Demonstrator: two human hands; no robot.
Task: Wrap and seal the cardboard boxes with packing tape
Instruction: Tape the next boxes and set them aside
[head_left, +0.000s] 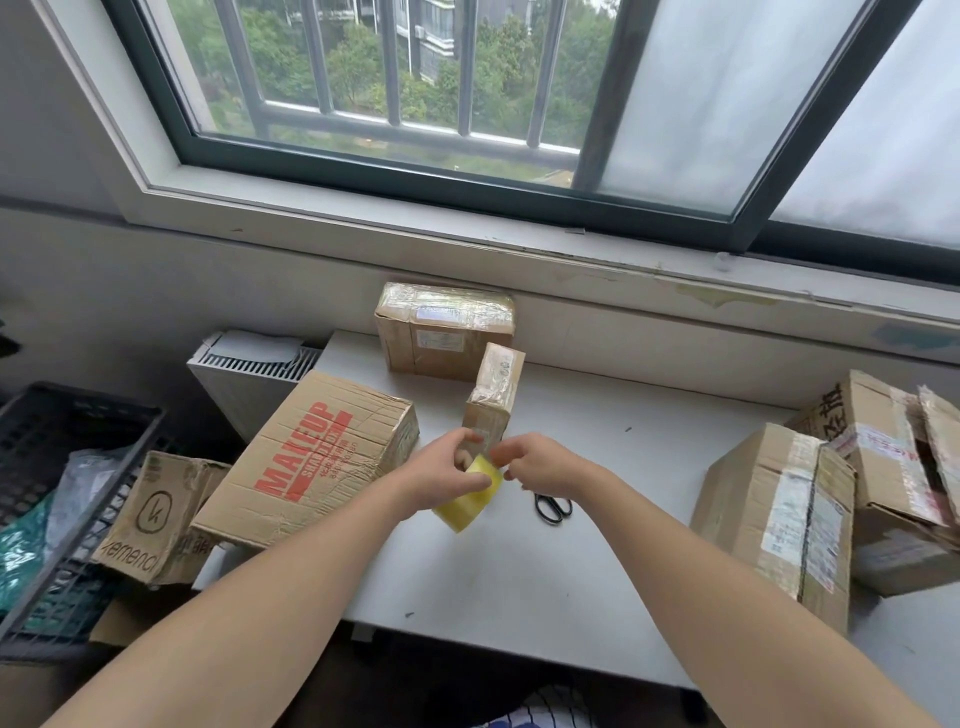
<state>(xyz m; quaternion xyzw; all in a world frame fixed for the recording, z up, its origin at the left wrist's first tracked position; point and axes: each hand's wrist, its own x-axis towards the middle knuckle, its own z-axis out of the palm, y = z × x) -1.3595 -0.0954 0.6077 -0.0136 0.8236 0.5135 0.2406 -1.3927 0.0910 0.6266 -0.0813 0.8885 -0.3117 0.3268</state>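
White table (519, 566) under a barred window (395, 78), w/ boxes (774, 514) both sides. Yellow tape roll (470, 501) is held mid-table, left hand (444, 470) wrapped round it, right hand (540, 462) pinching its top edge. Small taped box (493, 400) stands tilted right behind, scissors (553, 506) beside. Black crate (62, 441) at left holds plastic bags (21, 551).
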